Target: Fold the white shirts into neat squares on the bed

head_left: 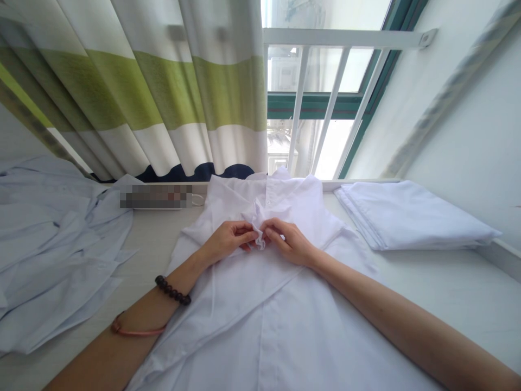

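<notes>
A long white button-front coat (293,326) lies spread on the pale surface, its collar end pointing toward the window. Over its upper middle, my left hand (234,237) pinches a crumpled, ruffled bit of white cloth (259,239), which looks like a sleeve cuff. From the other side my right hand (287,241) grips the same bit, fingers bent and thumb pressed in. Both hands nearly meet there. The coat's sleeves are folded inward over the front. My fingers hide part of the cuff.
Loosely heaped white garments (61,244) lie at the left. A neatly folded white stack (411,214) rests at the right by the wall. Behind the coat is a blurred-out narrow object (157,196) with a cord loop. A curtain (163,92) and white window railing (337,38) stand beyond.
</notes>
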Demonstrator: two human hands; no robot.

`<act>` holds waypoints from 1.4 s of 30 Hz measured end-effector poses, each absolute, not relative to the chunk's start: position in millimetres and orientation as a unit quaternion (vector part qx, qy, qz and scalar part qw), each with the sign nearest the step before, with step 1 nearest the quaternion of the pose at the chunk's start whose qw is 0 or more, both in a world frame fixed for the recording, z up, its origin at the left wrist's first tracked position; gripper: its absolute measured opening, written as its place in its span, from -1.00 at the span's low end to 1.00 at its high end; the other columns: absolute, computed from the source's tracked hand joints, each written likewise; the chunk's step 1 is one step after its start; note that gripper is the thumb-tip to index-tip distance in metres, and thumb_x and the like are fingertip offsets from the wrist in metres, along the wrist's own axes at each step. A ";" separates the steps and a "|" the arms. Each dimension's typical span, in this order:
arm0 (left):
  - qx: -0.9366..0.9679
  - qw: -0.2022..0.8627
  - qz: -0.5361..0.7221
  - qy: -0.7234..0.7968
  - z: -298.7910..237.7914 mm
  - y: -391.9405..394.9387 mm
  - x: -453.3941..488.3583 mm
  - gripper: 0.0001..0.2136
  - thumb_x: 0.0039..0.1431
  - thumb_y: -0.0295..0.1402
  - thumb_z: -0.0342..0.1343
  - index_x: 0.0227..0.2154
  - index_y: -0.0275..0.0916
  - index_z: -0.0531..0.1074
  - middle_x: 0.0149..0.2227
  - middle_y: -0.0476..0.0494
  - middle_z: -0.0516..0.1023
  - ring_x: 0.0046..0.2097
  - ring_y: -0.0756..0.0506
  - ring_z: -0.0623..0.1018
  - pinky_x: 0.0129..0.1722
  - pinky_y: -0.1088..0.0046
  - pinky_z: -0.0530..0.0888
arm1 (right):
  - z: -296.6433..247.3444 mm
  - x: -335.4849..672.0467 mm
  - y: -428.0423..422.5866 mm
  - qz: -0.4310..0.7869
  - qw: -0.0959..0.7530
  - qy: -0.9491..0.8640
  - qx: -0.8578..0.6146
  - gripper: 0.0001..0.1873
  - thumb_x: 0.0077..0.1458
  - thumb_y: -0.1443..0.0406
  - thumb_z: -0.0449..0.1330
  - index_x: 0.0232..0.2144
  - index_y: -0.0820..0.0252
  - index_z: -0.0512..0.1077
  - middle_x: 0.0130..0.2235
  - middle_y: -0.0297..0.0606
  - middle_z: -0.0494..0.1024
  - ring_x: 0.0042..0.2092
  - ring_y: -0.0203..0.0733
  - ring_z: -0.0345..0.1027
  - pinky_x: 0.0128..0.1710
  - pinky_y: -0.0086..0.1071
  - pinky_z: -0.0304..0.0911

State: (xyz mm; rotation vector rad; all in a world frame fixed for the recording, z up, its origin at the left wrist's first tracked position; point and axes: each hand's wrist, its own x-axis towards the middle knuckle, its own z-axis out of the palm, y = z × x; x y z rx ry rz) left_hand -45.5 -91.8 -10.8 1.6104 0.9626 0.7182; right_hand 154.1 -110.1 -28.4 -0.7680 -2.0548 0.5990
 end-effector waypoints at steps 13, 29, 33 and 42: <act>0.675 0.543 0.284 0.411 -9.6 -88.1 -50.2 -0.71 0.04 -0.13 0.23 -0.40 -0.30 0.56 -0.36 -0.11 0.58 -0.24 -0.12 0.58 -0.25 0.42 0.56 | -34.7 150.9 -110.9 0.167 0.410 -0.829 -0.341 -0.92 0.18 0.29 0.08 -0.24 0.14 0.32 -0.38 -0.33 0.43 -0.40 -0.30 0.30 -0.35 -0.41 0.25; 0.629 0.602 0.312 0.381 -15.8 -84.5 -55.5 -0.70 -0.02 -0.30 0.32 -0.21 -0.29 0.48 -0.24 -0.10 0.59 -0.24 -0.07 0.59 -0.16 0.36 0.54 | -32.1 150.7 -113.3 0.069 0.379 -0.847 -0.367 -0.85 0.27 0.25 0.04 -0.18 0.12 0.38 -0.31 -0.29 0.45 -0.46 -0.34 0.29 -0.42 -0.46 0.14; 0.620 0.605 0.323 0.380 -15.4 -85.3 -54.2 -0.76 -0.05 -0.30 0.33 -0.38 -0.30 0.43 -0.37 -0.01 0.54 -0.26 -0.04 0.58 -0.13 0.37 0.54 | -33.5 151.0 -112.8 0.071 0.381 -0.847 -0.364 -0.88 0.26 0.25 0.05 -0.23 0.14 0.35 -0.32 -0.30 0.47 -0.46 -0.35 0.28 -0.43 -0.47 0.11; 0.629 0.574 0.332 0.406 -15.5 -88.4 -52.4 -0.76 -0.07 -0.26 0.34 -0.44 -0.29 0.45 -0.41 -0.02 0.58 -0.26 -0.08 0.59 -0.16 0.37 0.54 | -34.8 152.5 -111.1 0.094 0.393 -0.829 -0.386 -0.88 0.24 0.24 0.09 -0.27 0.17 0.36 -0.34 -0.31 0.49 -0.44 -0.35 0.32 -0.41 -0.48 0.16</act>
